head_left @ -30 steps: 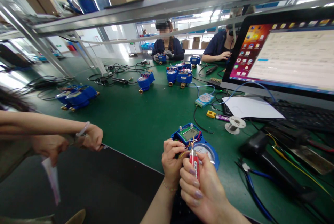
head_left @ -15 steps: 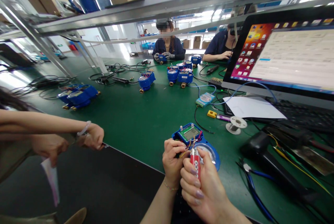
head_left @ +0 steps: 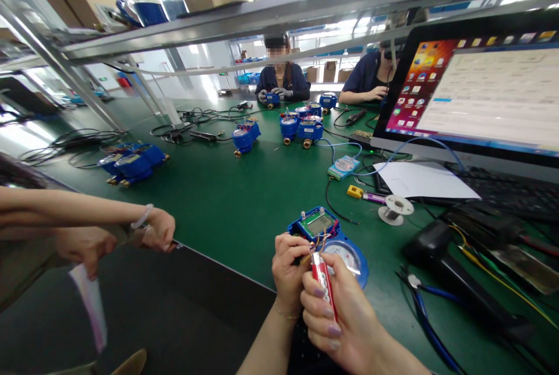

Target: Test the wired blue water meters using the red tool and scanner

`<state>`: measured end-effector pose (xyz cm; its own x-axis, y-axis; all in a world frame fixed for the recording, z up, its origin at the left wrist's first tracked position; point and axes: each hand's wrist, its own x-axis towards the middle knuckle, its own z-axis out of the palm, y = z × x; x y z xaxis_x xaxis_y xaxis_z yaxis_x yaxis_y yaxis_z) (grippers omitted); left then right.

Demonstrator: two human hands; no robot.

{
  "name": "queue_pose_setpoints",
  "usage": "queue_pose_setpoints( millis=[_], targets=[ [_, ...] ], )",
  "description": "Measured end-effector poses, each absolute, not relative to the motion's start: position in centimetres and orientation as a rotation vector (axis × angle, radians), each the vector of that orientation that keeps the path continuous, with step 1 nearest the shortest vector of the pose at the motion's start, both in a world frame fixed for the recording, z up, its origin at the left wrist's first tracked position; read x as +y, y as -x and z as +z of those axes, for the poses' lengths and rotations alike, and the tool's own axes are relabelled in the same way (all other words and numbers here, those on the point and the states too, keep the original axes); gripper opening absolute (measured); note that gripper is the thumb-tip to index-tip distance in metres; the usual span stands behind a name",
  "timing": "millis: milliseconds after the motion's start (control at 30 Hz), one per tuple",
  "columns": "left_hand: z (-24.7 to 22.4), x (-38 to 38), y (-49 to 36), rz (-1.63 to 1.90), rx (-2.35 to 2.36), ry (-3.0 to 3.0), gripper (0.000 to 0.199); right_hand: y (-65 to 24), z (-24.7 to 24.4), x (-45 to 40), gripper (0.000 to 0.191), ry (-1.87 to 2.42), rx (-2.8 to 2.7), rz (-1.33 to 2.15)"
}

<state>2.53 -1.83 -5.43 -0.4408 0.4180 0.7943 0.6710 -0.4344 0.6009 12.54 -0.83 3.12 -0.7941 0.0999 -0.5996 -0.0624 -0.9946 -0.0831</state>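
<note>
My right hand (head_left: 338,314) is wrapped round a red lighter (head_left: 323,282), its metal top pointing up and away from me. Just left of it, my left hand (head_left: 290,267) pinches thin wires (head_left: 318,244) at the lighter's tip; whether a flame burns there I cannot make out. These wires run from a blue water meter (head_left: 360,264) lying on the bench beyond both hands. The meter has an uncovered display (head_left: 318,225) on a green board and a round clear dial, partly hidden by my right hand.
Pliers (head_left: 419,305), a black barcode scanner (head_left: 458,282) and a solder spool (head_left: 395,210) lie to the right, before a monitor (head_left: 476,84). More blue meters (head_left: 246,137) stand farther back. At left, another person's hand (head_left: 159,229) touches the bench edge. Two people sit across.
The lighter's top has tilted and shifted slightly left, toward the wires in my left hand. My left hand and the meter stay about where they were.
</note>
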Motion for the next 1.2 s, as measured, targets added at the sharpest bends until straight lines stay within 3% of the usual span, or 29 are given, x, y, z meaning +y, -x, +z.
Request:
queue_pose_setpoints(
  millis=[400, 567, 633, 767, 833, 1033, 1200],
  targets=[
    [-5.7, -1.9, -2.5, -2.035, -1.596, 1.524, 0.012, -12.3, 2.9, -0.8, 0.067, 0.965, -0.153, 2.897],
    [-5.5, -2.3, -2.5, -2.113, -1.697, 1.537, 0.013, -14.4, 3.7, -0.2, 0.073, 0.926, -0.416, 2.922],
    [-5.3, -2.6, -2.6, -2.163, -1.745, 1.524, 0.013, -15.8, 4.1, 1.3, 0.069, 0.857, -0.719, 2.761],
    [-4.7, -2.8, -2.9, -2.188, -1.827, 1.474, 0.017, -17.4, 4.0, 6.1, 0.044, 0.918, -1.482, 1.861],
    [-4.2, -3.0, -3.0, -2.138, -1.879, 1.46, 0.015, -17.3, 3.6, 8.3, 0.04, 0.919, -1.745, 1.579],
    [-2.8, -3.3, -3.1, -2.033, -1.904, 1.485, 0.005, -15.6, 2.5, 9.9, 0.028, 0.557, -2.035, 1.52],
    [-2.6, -3.2, -3.0, -2.022, -1.894, 1.462, 0.011, -14.7, 2.5, 9.0, 0.025, 0.486, -2.123, 1.603]
  ],
)
